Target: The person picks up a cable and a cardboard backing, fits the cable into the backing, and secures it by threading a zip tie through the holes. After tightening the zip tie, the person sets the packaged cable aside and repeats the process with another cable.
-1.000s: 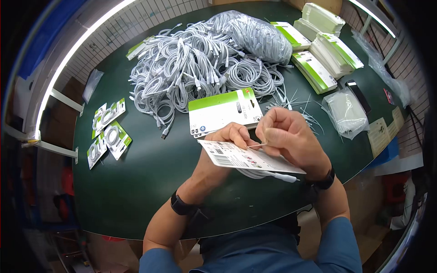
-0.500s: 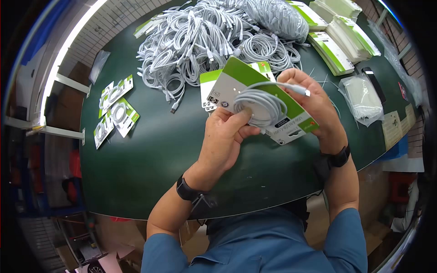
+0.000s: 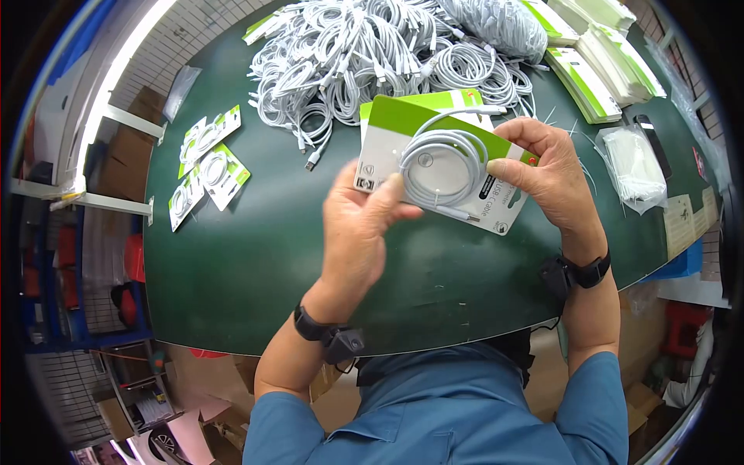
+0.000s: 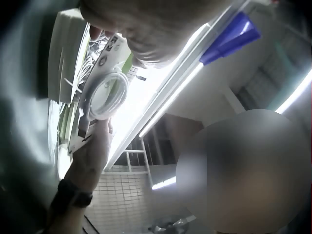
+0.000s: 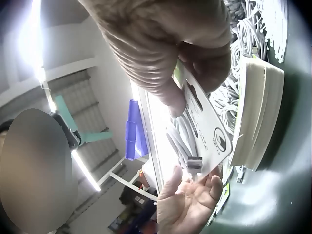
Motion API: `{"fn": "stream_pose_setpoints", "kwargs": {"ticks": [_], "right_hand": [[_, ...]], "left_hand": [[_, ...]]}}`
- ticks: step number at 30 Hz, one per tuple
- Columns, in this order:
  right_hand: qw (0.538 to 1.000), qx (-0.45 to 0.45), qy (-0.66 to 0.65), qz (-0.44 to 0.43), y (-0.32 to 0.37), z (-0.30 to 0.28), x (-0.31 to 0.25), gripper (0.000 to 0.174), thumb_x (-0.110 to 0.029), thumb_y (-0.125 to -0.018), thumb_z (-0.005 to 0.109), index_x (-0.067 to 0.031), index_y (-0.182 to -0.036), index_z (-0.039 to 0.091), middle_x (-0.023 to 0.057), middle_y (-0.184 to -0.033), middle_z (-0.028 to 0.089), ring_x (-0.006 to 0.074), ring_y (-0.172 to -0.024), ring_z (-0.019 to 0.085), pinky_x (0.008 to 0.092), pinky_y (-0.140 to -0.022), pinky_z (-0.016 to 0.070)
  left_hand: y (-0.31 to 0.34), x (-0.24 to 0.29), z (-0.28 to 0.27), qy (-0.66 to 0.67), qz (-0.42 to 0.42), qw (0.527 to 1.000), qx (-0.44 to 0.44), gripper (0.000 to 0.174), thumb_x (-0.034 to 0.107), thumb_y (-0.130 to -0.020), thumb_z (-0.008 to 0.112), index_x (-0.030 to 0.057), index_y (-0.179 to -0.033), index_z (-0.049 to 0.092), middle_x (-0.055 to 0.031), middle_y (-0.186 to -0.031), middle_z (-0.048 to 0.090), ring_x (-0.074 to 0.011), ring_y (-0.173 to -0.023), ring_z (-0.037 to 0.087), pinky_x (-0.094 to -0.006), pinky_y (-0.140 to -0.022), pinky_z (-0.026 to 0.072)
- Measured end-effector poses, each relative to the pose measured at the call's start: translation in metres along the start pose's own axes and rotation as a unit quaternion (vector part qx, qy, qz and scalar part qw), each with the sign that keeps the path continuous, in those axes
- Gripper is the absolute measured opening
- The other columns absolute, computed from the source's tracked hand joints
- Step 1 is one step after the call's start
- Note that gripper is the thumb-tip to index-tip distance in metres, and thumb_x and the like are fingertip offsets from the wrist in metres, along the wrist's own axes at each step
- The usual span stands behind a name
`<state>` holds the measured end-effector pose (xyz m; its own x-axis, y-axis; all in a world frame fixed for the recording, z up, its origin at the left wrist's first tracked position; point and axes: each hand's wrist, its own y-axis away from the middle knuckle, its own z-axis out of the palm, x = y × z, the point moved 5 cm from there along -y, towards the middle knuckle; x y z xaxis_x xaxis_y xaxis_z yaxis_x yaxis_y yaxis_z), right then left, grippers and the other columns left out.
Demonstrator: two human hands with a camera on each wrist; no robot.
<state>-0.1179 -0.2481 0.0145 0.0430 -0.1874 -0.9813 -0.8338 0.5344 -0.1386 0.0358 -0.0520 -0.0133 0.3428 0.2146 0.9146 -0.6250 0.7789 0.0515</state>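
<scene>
A white and green USB-C cable card (image 3: 380, 139) is held up, front side visible, over the middle of the table. On its face lies a coiled pale grey cable (image 3: 415, 174), both connector ends showing. My right hand (image 3: 554, 174) pinches the card's right end, thumb on the front and fingers behind. At the lower left corner is my left hand (image 3: 356, 225), slightly blurred, its thumb overlapping the card. Seen from the right wrist, the left palm (image 5: 187, 207) faces up with fingers spread loosely beside the card's edge.
More cards (image 3: 422, 101) lie behind the held one. A large heap of coiled cables (image 3: 341, 70) covers the back. Several carded cables (image 3: 221, 174) rest at left. Card stacks (image 3: 581, 81), a plastic-wrapped pack (image 3: 634, 167) and a dark oblong object (image 3: 652, 143) are at right.
A second ago both hands worked at a thin tie on the card's back. The card has since turned over to its cable side, and the left thumb has moved off the coil toward the corner.
</scene>
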Motion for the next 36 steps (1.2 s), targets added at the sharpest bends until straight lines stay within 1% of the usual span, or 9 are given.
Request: {"fn": "stream_pose_setpoints", "kwargs": {"ticks": [3, 6, 7, 10, 14, 15, 21, 28, 36], "right_hand": [[0.998, -0.036, 0.047, 0.011, 0.001, 0.002, -0.003, 0.026, -0.009, -0.088, 0.084, 0.0033, -0.109, 0.077, 0.0047, -0.097, 0.077, 0.0089, -0.084, 0.069, 0.0258, -0.076, 0.0572], [0.992, -0.089, 0.092, 0.01, 0.001, 0.011, -0.002, 0.024, -0.01, -0.086, 0.084, 0.0025, -0.106, 0.079, 0.0045, -0.092, 0.076, 0.0092, -0.082, 0.068, 0.0266, -0.076, 0.0562], [0.99, -0.105, 0.09, 0.023, 0.001, 0.016, -0.001, 0.024, -0.011, -0.086, 0.084, 0.0022, -0.106, 0.079, 0.0045, -0.091, 0.076, 0.0094, -0.082, 0.067, 0.027, -0.076, 0.0559], [0.986, -0.137, 0.095, 0.027, 0.003, 0.027, 0.006, 0.026, -0.013, -0.085, 0.085, 0.0018, -0.105, 0.078, 0.0043, -0.087, 0.074, 0.0092, -0.08, 0.065, 0.0271, -0.074, 0.0542], [0.981, -0.125, 0.145, -0.015, 0.003, 0.031, 0.007, 0.027, -0.013, -0.083, 0.087, 0.0, -0.104, 0.077, 0.0041, -0.085, 0.072, 0.0094, -0.076, 0.063, 0.0272, -0.071, 0.0524], [0.979, -0.113, 0.167, -0.03, 0.004, 0.031, 0.004, 0.026, -0.013, -0.083, 0.088, -0.0007, -0.104, 0.077, 0.0039, -0.084, 0.072, 0.0093, -0.075, 0.062, 0.0272, -0.07, 0.0519], [0.977, -0.039, 0.186, -0.096, 0.003, 0.035, 0.0, 0.021, -0.01, -0.081, 0.089, -0.0041, -0.096, 0.076, 0.0016, -0.073, 0.069, 0.0096, -0.067, 0.06, 0.0276, -0.062, 0.0477], [0.969, -0.05, 0.23, -0.07, 0.004, 0.037, 0.003, 0.023, -0.011, -0.077, 0.093, -0.0045, -0.089, 0.074, 0.0028, -0.07, 0.067, 0.0108, -0.065, 0.062, 0.0274, -0.061, 0.0484], [0.954, -0.031, 0.206, -0.217, 0.007, 0.042, -0.01, 0.033, -0.01, -0.076, 0.093, -0.0064, -0.104, 0.076, 0.007, -0.094, 0.074, 0.02, -0.082, 0.07, 0.0328, -0.07, 0.0553]], "left_hand": [[0.005, 0.035, -0.015, -0.195, 0.22, 0.954, 0.059, 0.055, 0.006, -0.096, 0.077, -0.0009, -0.146, 0.056, -0.0131, -0.129, 0.063, -0.0188, -0.119, 0.061, -0.0361, -0.098, 0.056], [0.013, 0.063, -0.004, -0.451, 0.336, 0.827, -0.022, 0.065, 0.013, -0.088, 0.084, -0.001, -0.145, 0.057, -0.0143, -0.128, 0.064, -0.0261, -0.119, 0.063, -0.0424, -0.103, 0.0516], [0.015, 0.065, 0.004, -0.507, 0.332, 0.793, -0.062, 0.074, 0.019, -0.079, 0.089, -0.0008, -0.143, 0.058, -0.0177, -0.128, 0.065, -0.0347, -0.118, 0.063, -0.0452, -0.103, 0.0509], [0.02, 0.045, 0.023, -0.618, 0.258, 0.726, -0.158, 0.078, 0.019, -0.078, 0.089, 0.0029, -0.148, 0.058, -0.0192, -0.13, 0.066, -0.0358, -0.124, 0.063, -0.0445, -0.106, 0.0508], [0.013, 0.019, 0.015, -0.655, 0.19, 0.711, -0.169, 0.064, 0.017, -0.08, 0.088, 0.0056, -0.138, 0.066, -0.0147, -0.114, 0.072, -0.0361, -0.111, 0.068, -0.046, -0.096, 0.0532], [0.012, 0.019, 0.015, -0.65, 0.215, 0.713, -0.153, 0.055, 0.013, -0.081, 0.087, 0.0068, -0.133, 0.07, -0.0124, -0.104, 0.073, -0.0342, -0.097, 0.071, -0.0457, -0.086, 0.0561], [0.005, 0.014, 0.007, -0.57, 0.266, 0.766, -0.129, 0.051, 0.009, -0.081, 0.088, 0.0078, -0.129, 0.072, -0.0115, -0.097, 0.074, -0.0322, -0.08, 0.073, -0.0409, -0.072, 0.0585], [0.006, 0.007, 0.015, -0.553, 0.341, 0.75, -0.121, 0.054, 0.009, -0.078, 0.09, 0.0074, -0.129, 0.072, -0.0101, -0.093, 0.072, -0.0303, -0.08, 0.071, -0.041, -0.073, 0.0593], [0.007, 0.006, 0.018, -0.607, 0.369, 0.693, -0.118, 0.059, 0.006, -0.075, 0.087, 0.0086, -0.132, 0.071, -0.0074, -0.094, 0.07, -0.0285, -0.081, 0.068, -0.042, -0.072, 0.0568]]}}
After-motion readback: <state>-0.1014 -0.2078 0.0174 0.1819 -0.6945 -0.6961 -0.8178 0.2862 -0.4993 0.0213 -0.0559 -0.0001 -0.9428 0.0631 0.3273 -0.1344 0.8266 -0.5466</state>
